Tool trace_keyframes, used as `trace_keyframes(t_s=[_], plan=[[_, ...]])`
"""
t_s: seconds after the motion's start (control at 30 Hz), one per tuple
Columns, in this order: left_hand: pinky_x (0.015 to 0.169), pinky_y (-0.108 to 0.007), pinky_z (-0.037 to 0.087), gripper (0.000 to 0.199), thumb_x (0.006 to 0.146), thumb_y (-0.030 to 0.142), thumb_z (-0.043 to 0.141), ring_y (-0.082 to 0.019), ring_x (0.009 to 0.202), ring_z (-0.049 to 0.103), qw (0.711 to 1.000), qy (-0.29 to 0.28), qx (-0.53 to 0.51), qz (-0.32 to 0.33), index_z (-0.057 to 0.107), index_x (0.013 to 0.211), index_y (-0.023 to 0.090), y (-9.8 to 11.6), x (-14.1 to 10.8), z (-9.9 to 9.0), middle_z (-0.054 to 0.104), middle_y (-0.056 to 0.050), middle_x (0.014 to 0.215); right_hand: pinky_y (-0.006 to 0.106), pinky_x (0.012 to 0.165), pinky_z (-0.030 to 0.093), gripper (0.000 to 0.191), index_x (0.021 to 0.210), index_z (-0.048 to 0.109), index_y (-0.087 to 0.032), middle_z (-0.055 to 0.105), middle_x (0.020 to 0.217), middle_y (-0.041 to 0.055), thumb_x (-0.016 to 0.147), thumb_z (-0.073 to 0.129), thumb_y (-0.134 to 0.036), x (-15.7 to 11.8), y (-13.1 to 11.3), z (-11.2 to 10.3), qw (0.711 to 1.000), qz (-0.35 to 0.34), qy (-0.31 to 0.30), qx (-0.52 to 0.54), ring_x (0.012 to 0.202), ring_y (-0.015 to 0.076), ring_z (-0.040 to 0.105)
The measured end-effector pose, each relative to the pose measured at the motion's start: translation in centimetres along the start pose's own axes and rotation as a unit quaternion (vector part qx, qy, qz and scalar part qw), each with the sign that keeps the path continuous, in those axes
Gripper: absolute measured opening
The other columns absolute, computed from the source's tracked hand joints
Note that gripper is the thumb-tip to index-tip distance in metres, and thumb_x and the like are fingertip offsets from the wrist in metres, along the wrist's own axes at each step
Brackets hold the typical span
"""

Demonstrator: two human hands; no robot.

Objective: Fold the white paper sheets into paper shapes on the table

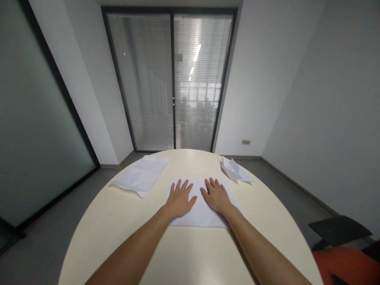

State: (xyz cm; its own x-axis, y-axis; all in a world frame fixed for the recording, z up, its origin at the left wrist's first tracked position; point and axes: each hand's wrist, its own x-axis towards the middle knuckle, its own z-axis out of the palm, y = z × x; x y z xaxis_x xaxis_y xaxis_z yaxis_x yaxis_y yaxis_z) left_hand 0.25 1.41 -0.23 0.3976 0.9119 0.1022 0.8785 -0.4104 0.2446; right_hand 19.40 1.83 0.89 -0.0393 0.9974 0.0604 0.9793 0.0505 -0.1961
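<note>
A white sheet of paper (pixel 202 217) lies flat on the table in front of me. My left hand (pixel 180 200) rests palm down on its left part, with the fingers spread. On the sheet's right part my right hand (pixel 217 195) also lies flat, fingers apart and pointing away from me. Bare paper shows between the two thumbs. Parts of the sheet are hidden under the hands and the right forearm. Neither hand grips anything.
Creased paper sheets (pixel 142 174) lie at the table's left edge. At the right edge sits folded white paper (pixel 233 170) with raised flaps. The round cream table (pixel 118 229) fills the foreground. A red-orange chair (pixel 347 265) stands at lower right.
</note>
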Motion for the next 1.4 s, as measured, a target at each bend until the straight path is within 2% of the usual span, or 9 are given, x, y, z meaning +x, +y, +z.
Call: trace_keyframes(t_s=[0.1, 0.33, 0.53, 0.77, 0.87, 0.97, 1.07, 1.23, 1.4], plan=[[0.121, -0.06, 0.011, 0.066, 0.097, 0.056, 0.033, -0.036, 0.152, 0.014, 1.0, 0.002, 0.003, -0.011, 0.035, 0.154, 0.023, -0.1, 0.1, 0.0, 0.024, -0.008, 0.164, 0.05, 0.118, 0.019, 0.065, 0.154, 0.034, -0.013, 0.028, 0.162, 0.0154, 0.101, 0.033, -0.051, 0.0, 0.2, 0.2, 1.0, 0.009, 0.008, -0.008, 0.149, 0.0352, 0.022], [0.121, -0.059, 0.012, 0.066, 0.097, 0.056, 0.033, -0.036, 0.152, 0.014, 1.0, 0.005, 0.009, -0.021, 0.034, 0.154, 0.023, -0.5, 0.2, -0.1, 0.024, -0.008, 0.164, 0.052, 0.118, 0.018, 0.062, 0.154, 0.035, -0.02, 0.027, 0.163, 0.0095, 0.101, 0.033, -0.052, 0.0, 0.2, 0.1, 0.999, -0.041, -0.01, 0.008, 0.15, 0.0333, 0.02], [0.12, -0.06, 0.013, 0.068, 0.097, 0.058, 0.032, -0.039, 0.151, 0.015, 0.997, 0.016, 0.022, -0.066, 0.034, 0.154, 0.023, -0.7, 0.5, 0.1, 0.023, -0.009, 0.164, 0.05, 0.118, 0.019, 0.059, 0.153, 0.038, -0.021, 0.029, 0.162, 0.01, 0.102, 0.033, -0.05, 0.2, 0.7, 0.1, 1.0, -0.03, 0.005, 0.004, 0.15, 0.0317, 0.022], [0.12, -0.06, 0.013, 0.067, 0.097, 0.059, 0.03, -0.038, 0.151, 0.014, 0.997, 0.02, 0.022, -0.067, 0.033, 0.155, 0.024, -1.0, 0.5, 0.3, 0.021, -0.01, 0.164, 0.05, 0.118, 0.02, 0.061, 0.152, 0.038, -0.013, 0.03, 0.161, 0.0161, 0.102, 0.033, -0.047, 0.5, 1.2, -0.3, 1.0, 0.019, 0.016, -0.015, 0.149, 0.0322, 0.024], [0.12, -0.059, 0.013, 0.067, 0.097, 0.058, 0.031, -0.038, 0.151, 0.015, 0.997, 0.027, 0.023, -0.066, 0.034, 0.154, 0.023, -1.0, 0.4, 0.3, 0.024, -0.01, 0.164, 0.051, 0.117, 0.021, 0.057, 0.149, 0.042, -0.015, 0.03, 0.161, 0.0159, 0.102, 0.034, -0.046, -0.2, 0.2, -0.5, 0.999, -0.039, 0.023, 0.01, 0.149, 0.0315, 0.024], [0.12, -0.058, 0.015, 0.065, 0.097, 0.056, 0.034, -0.037, 0.151, 0.018, 0.997, 0.032, 0.029, -0.059, 0.036, 0.153, 0.023, -1.0, 0.4, 0.1, 0.026, -0.01, 0.163, 0.051, 0.118, 0.019, 0.058, 0.152, 0.039, -0.021, 0.026, 0.163, 0.0111, 0.103, 0.029, -0.051, -1.0, -1.0, -0.6, 0.987, -0.147, -0.025, 0.056, 0.151, 0.0294, 0.02], [0.12, -0.057, 0.017, 0.062, 0.097, 0.053, 0.036, -0.035, 0.15, 0.021, 0.998, 0.032, 0.03, -0.052, 0.038, 0.152, 0.024, -1.1, 0.4, -0.1, 0.028, -0.009, 0.163, 0.05, 0.12, 0.014, 0.061, 0.154, 0.035, -0.023, 0.025, 0.164, 0.0086, 0.103, 0.025, -0.054, -1.3, -1.5, -0.4, 0.979, -0.183, -0.055, 0.073, 0.152, 0.0278, 0.017], [0.121, -0.053, 0.018, 0.059, 0.099, 0.049, 0.033, -0.033, 0.15, 0.023, 0.997, 0.036, 0.03, -0.054, 0.039, 0.152, 0.023, -1.3, 0.6, -0.3, 0.03, -0.009, 0.162, 0.049, 0.12, 0.015, 0.061, 0.155, 0.035, -0.022, 0.025, 0.163, 0.0089, 0.102, 0.034, -0.052, -0.5, -0.2, -0.1, 0.992, -0.112, -0.04, 0.045, 0.152, 0.0296, 0.017], [0.12, -0.055, 0.018, 0.061, 0.098, 0.052, 0.032, -0.034, 0.15, 0.022, 0.995, 0.03, 0.042, -0.086, 0.038, 0.152, 0.024, -1.6, 0.8, -0.3, 0.028, -0.008, 0.163, 0.051, 0.117, 0.022, 0.054, 0.147, 0.046, -0.015, 0.037, 0.158, 0.0143, 0.101, 0.037, -0.042, 0.0, 0.9, -0.5, 0.999, -0.029, 0.034, -0.011, 0.146, 0.0322, 0.03]])
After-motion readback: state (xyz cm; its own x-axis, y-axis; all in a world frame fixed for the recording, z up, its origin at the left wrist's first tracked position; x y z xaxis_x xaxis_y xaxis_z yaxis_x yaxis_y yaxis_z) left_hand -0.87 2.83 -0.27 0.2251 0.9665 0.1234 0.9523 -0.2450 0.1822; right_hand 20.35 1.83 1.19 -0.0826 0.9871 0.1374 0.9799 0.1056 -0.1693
